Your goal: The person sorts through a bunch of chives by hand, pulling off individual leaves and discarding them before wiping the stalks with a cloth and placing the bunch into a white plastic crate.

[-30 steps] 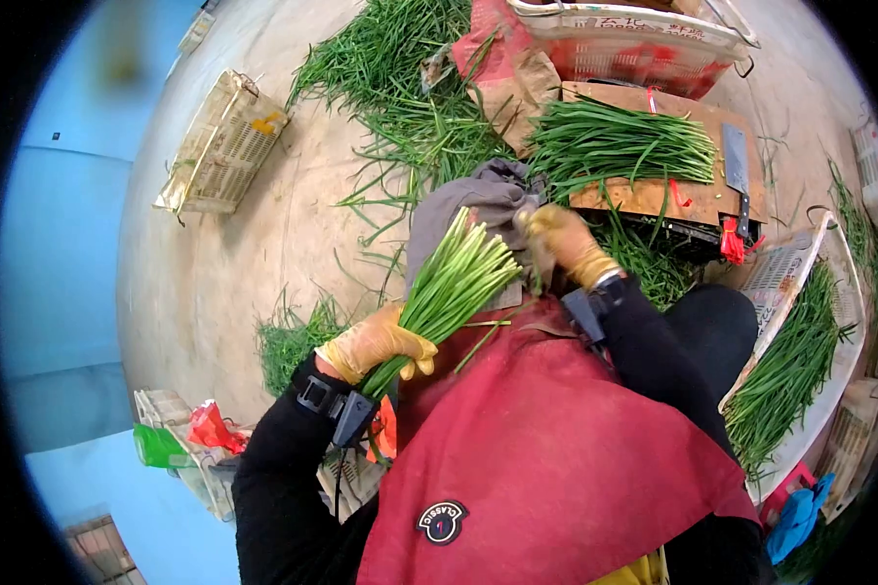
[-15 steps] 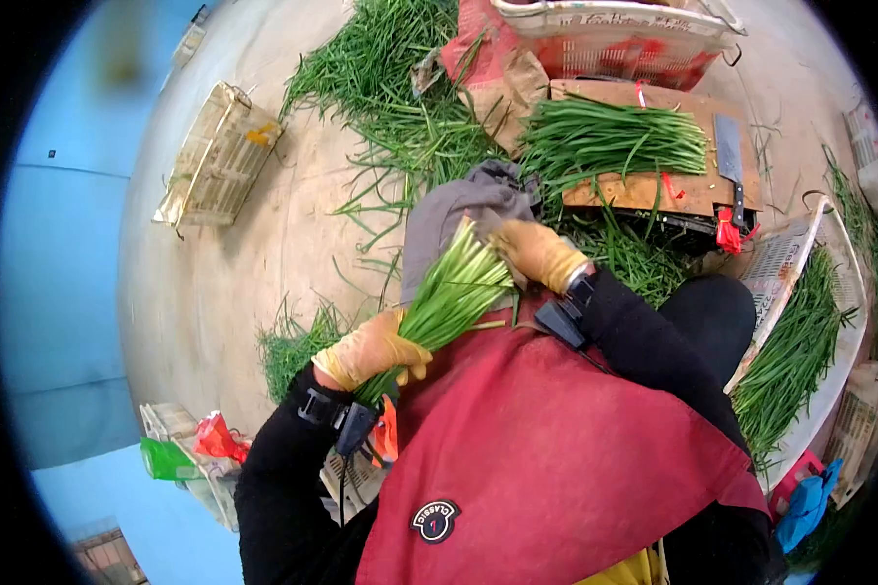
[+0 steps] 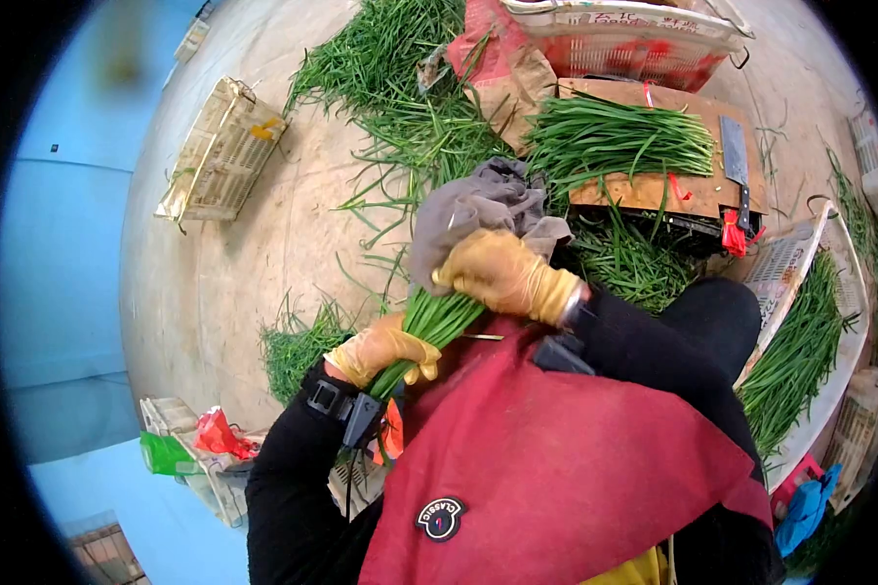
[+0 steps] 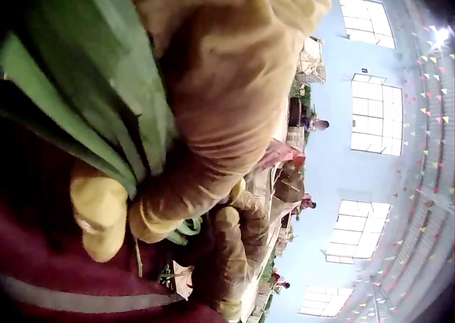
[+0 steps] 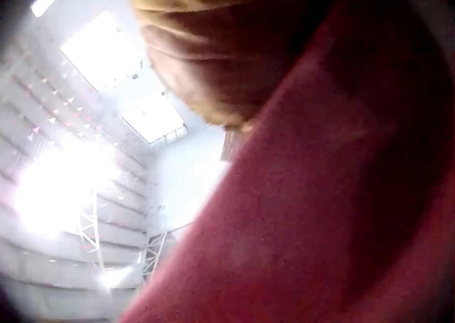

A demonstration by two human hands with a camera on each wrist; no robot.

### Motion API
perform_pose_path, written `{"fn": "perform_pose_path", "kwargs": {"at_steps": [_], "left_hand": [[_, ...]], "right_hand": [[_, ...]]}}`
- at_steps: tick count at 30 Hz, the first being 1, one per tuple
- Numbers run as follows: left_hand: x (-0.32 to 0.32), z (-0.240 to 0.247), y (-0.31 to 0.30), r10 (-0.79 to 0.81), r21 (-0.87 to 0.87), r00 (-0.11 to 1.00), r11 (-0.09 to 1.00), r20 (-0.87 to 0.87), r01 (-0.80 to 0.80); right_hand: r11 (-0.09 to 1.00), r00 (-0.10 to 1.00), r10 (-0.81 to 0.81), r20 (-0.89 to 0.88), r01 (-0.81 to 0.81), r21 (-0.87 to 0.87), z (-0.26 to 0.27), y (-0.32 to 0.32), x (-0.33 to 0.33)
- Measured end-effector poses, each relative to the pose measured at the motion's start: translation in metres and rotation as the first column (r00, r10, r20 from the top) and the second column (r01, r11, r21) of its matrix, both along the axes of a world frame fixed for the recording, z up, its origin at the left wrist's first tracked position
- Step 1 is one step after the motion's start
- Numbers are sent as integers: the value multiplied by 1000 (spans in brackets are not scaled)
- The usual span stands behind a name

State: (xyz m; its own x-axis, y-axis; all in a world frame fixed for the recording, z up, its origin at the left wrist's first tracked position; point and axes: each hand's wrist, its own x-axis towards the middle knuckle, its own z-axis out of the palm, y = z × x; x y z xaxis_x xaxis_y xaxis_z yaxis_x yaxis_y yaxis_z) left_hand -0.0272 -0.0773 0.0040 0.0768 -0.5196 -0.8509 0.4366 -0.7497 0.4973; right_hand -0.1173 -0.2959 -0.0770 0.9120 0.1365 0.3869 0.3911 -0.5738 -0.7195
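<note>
A bundle of green chives [image 3: 434, 322] lies slanted over my red apron [image 3: 556, 458]. My left hand [image 3: 385, 348], in a tan glove, grips the bundle's lower stalks; the left wrist view shows its fingers [image 4: 213, 124] curled round the green stalks [image 4: 78, 95]. My right hand [image 3: 502, 273], also gloved, is closed over the bundle's upper end and hides the cut tips. Just behind it sits a grey cloth [image 3: 478, 210]. The right wrist view shows only the glove [image 5: 227, 45] and the apron [image 5: 320, 209].
A wooden board [image 3: 654, 190] carries a pile of chives [image 3: 619, 141] and a cleaver [image 3: 737, 166]. More chives are strewn on the floor [image 3: 400, 88]. Plastic crates stand at the left [image 3: 219, 151], top [image 3: 624, 39] and right [image 3: 800, 322].
My right hand has moved from beside the bundle's tips onto the bundle's upper end and closed over it. The left hand has kept its hold low on the stalks.
</note>
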Motion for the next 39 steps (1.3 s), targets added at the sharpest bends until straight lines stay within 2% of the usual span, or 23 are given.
{"fn": "perform_pose_path", "kwargs": {"at_steps": [3, 4, 6, 8, 9, 10, 11, 12, 13, 15, 16, 18, 21, 22, 23, 25, 27, 28, 30, 33, 35, 38, 39], "left_hand": [[0, -1, 3, 9, 0, 1000, 1000, -1, -9], [-2, 0, 4, 4, -5, 1000, 1000, 1, -4], [2, 0, 2, -41, -18, 998, 999, 37, 42], [4, -6, 11, -100, 2, 992, 995, 75, 100], [1, 0, 8, -91, -3, 992, 996, 85, 92], [1, -1, 9, -116, 15, 989, 993, 93, 115], [2, -3, 10, -143, 36, 985, 990, 96, 140], [3, -4, 10, -175, 58, 980, 984, 100, 170], [3, -3, 8, -204, 72, 971, 978, 124, 196], [2, 4, -2, -265, 94, 948, 963, 177, 251], [2, 6, -6, -278, 106, 940, 959, 197, 262], [1, 9, -8, -302, 135, 924, 951, 235, 277], [-2, 4, -7, -394, 227, 851, 916, 346, 331], [-8, 6, -4, -380, 229, 865, 920, 328, 317], [-10, 11, -7, -359, 216, 873, 929, 330, 300], [-12, 12, -9, -275, 154, 901, 960, 336, 236], [-14, 12, -4, -277, 144, 899, 960, 340, 241], [-14, 12, -2, -285, 144, 896, 958, 342, 250], [-11, 4, 7, -240, 83, 927, 971, 290, 225], [-13, 0, 20, -101, -72, 978, 991, 181, 115], [-10, 4, 20, -8, -190, 992, 981, 127, 32], [-4, 21, 10, 75, -259, 992, 965, 103, -46], [-4, 31, 4, 129, -278, 992, 953, 15, -120]], "right_hand": [[971, 980, -199, -3, 198, 133, -26, -7, 11], [943, 949, -315, 3, 313, 114, -35, -13, 12], [944, 877, -331, -348, 309, -120, -54, -36, 7], [890, 684, -312, -659, 454, 49, -66, -51, -9], [858, 670, -323, -668, 506, 92, -90, -63, -5], [777, 836, -260, -483, 478, 410, -92, -70, -7], [641, 836, -242, -493, 519, 566, -95, -73, -10], [471, 836, -227, -500, 544, 695, -61, -74, -12], [514, 881, -146, -450, 456, 726, -17, -68, -16], [764, 990, 8, -144, 87, 639, 13, -44, -6], [925, 996, 71, -49, -47, 378, 22, -30, -3], [999, 988, 27, -152, -20, 47, -5, -7, -3], [974, 965, -63, -254, 115, 194, -14, -9, 2], [965, 869, -99, -485, 203, 167, -10, -8, 2], [965, 871, -123, -476, 217, 148, -13, -10, 1], [967, 868, -211, -449, 253, 35, -20, -22, 2], [947, 851, -320, -418, 298, -118, -41, -31, -4], [931, 762, -363, -536, 310, -191, -61, -38, -13], [895, 720, -446, -532, 359, -266, -75, -35, -27], [901, 742, -427, -516, 401, -169, -86, -40, -31], [880, 701, -440, -562, 460, -116, -83, -46, -42], [906, 728, -375, -573, 420, -59, -95, -66, -52], [916, 733, -329, -596, 401, -14, -81, -72, -56]]}}
